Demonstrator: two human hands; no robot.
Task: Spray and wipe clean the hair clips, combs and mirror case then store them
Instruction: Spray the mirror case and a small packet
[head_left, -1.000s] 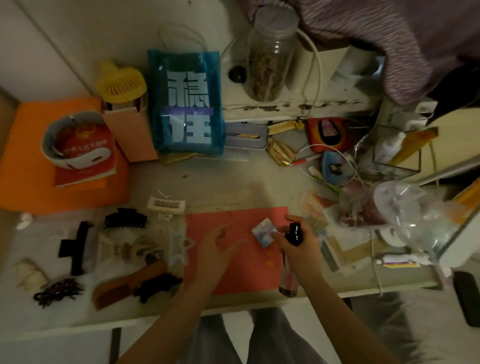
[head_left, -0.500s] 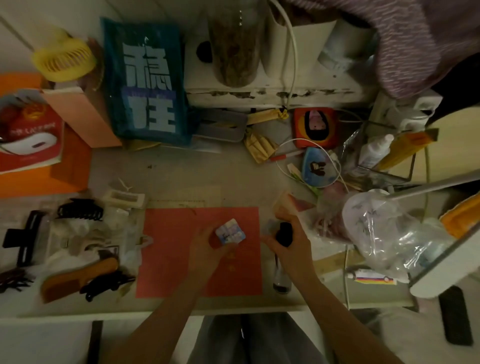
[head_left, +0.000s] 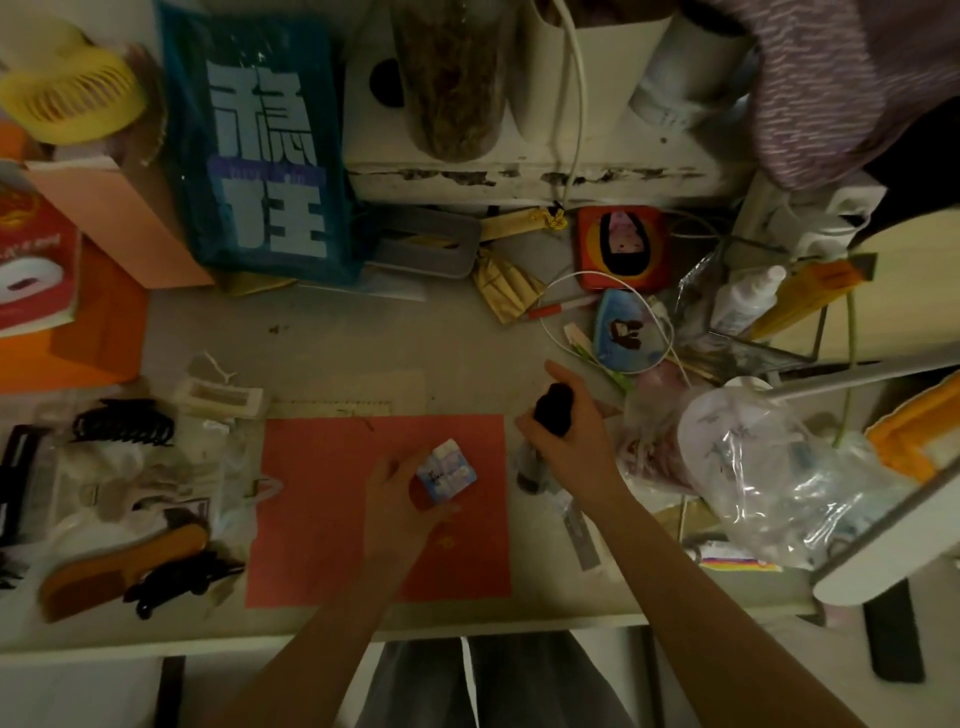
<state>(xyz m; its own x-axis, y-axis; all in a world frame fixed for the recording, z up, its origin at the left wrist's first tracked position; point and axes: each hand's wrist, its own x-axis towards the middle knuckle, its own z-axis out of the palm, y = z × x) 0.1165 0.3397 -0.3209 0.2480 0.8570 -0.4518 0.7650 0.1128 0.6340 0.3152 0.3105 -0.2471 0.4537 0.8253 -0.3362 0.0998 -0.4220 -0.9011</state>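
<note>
With my left hand (head_left: 400, 488) pinching the mirror case (head_left: 447, 470) over the red mat (head_left: 332, 499), my right hand (head_left: 566, 441) gripping the spray bottle (head_left: 535, 457) should aim its nozzle at the case and mist lightly

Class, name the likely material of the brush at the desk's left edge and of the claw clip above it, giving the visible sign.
Brush: probably wood, going by its warm brown, matte body.
Claw clip: probably plastic; black, with thin curved moulded teeth.
</note>
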